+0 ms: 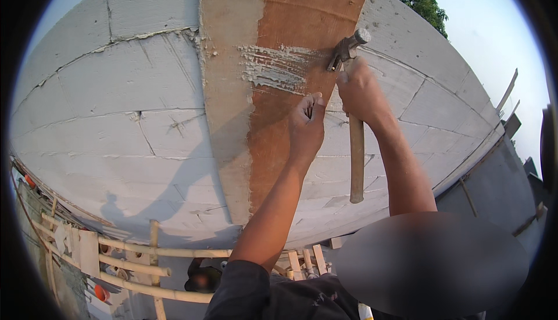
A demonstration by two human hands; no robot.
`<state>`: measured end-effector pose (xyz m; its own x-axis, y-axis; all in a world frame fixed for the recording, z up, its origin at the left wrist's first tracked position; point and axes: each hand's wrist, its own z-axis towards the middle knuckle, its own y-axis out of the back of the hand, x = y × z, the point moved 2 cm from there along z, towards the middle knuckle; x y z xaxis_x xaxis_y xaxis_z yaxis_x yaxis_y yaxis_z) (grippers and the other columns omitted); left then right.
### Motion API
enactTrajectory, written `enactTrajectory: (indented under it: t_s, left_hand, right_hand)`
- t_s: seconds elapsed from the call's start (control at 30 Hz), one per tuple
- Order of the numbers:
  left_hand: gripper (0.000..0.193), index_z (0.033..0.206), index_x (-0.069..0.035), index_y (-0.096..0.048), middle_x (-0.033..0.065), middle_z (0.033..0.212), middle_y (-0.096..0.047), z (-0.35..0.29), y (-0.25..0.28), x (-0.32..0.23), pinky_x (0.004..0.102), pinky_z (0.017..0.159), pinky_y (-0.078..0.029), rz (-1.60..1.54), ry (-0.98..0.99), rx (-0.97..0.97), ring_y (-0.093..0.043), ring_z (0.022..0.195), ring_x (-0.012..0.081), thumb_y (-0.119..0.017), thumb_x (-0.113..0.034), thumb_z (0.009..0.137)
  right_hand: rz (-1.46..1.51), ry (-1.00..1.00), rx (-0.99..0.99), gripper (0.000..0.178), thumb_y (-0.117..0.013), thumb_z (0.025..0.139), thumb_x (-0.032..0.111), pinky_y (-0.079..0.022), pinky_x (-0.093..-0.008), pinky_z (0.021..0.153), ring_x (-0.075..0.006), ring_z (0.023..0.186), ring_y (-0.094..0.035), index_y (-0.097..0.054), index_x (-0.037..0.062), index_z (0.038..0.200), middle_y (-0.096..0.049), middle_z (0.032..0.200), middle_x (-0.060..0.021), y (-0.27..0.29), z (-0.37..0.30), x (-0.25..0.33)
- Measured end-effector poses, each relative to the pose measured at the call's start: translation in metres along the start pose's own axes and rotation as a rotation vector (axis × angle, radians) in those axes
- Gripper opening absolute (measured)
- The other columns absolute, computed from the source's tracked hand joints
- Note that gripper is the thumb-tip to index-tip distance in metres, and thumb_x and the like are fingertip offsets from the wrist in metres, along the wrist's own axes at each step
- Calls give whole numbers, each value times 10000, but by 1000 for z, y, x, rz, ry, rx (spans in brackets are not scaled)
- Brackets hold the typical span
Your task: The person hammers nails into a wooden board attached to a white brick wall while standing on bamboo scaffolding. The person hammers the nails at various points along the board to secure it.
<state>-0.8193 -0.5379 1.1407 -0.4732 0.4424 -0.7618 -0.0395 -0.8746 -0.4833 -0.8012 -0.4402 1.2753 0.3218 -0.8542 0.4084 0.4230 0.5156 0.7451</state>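
Note:
My right hand [361,90] grips a claw hammer [357,157] high up, just under its steel head, and the wooden handle hangs down below the fist. The claw side lies close to the right edge of a tall plywood board [279,24]. My left hand [307,125] is raised in front of the board, lower and left of the hammer head. Its fingers are curled round a few thin dark pieces that look like nails. The board is partly brown and partly grey, with a patch of smeared mortar [273,67] beside my hands.
Behind the board stands a pale block wall [139,76] with mortar joints. Bamboo poles [133,265] form scaffolding at the lower left. Another person [201,276] is below, among the poles. Wooden offcuts [305,262] lie beneath me; a grey wall [494,180] stands at right.

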Motion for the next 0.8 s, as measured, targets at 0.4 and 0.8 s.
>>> enactTrajectory:
  t_s: [0.4, 0.8]
  left_hand:
    - [357, 1106, 54, -750, 1, 830, -680, 30, -30, -19, 243, 704, -464, 131, -73, -18, -586, 786, 67, -619, -273, 1047]
    - [287, 1066, 72, -737, 107, 893, -761, 42, -22, -12, 297, 773, -534, 99, -39, -95, -691, 824, 154, -606, -178, 1017]
  right_hand:
    - [-59, 22, -85, 286, -599, 977, 115, -555, -552, 803, -568, 976, -672, -456, -106, 1089, -667, 966, -404, 6, 4, -1]
    - [-23, -145, 207, 272, -610, 962, 91, -558, -546, 709, -527, 892, -705, -458, -100, 1081, -675, 944, -376, 25, 1, 10]
